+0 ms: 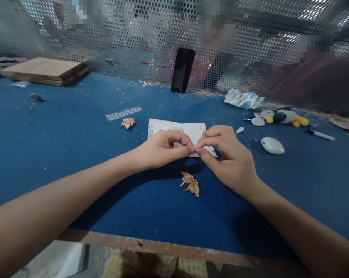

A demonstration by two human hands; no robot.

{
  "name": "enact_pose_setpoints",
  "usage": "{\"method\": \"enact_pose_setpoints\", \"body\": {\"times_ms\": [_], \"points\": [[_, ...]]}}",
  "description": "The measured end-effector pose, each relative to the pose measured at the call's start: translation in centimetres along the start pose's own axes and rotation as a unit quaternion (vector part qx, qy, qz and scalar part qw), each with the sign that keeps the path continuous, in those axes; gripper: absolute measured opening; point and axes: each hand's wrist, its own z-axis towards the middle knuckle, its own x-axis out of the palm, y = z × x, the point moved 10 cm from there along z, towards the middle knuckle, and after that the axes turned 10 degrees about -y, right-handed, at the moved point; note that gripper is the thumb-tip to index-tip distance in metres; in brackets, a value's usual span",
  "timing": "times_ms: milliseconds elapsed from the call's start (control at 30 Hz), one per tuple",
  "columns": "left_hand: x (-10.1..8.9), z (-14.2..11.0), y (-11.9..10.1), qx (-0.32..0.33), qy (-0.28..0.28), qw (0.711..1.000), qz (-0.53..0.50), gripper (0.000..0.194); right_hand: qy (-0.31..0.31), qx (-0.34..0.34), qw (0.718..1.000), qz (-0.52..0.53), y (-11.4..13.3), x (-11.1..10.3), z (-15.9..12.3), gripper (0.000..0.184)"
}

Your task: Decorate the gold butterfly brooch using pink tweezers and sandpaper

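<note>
Above a white printed paper sheet [191,129], my left hand [170,148] and my right hand [229,154] meet at the fingertips. Both pinch at the same spot; whatever they hold there is too small to make out. Some small pinkish-red bits show under my left fingers, partly hidden. Just in front of my hands lies a gold butterfly-shaped ornament [191,184] with pale wings. Beyond my left hand, a second gold and pink ornament [128,123] rests beside a clear strip of small rhinestones [123,113].
A dark phone [182,70] leans on the perforated metal screen [151,34]. Wooden boards [44,69] lie at the back left. To the right are a crumpled packet [243,99], a plush toy [284,116], a white oval case [272,145] and a marker [320,134].
</note>
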Motion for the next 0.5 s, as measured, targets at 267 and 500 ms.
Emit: {"method": "enact_pose_setpoints", "body": {"times_ms": [267,500], "points": [[-1.0,0.0,-0.7,0.021,-0.053,0.997,0.055,0.014,-0.019,0.043,0.999,0.004,-0.3,-0.2,0.1,0.015],[-1.2,-0.7,-2.6,0.121,-0.104,0.977,0.140,0.008,-0.020,0.055,0.998,-0.025,-0.2,-0.1,0.0,0.012]]}}
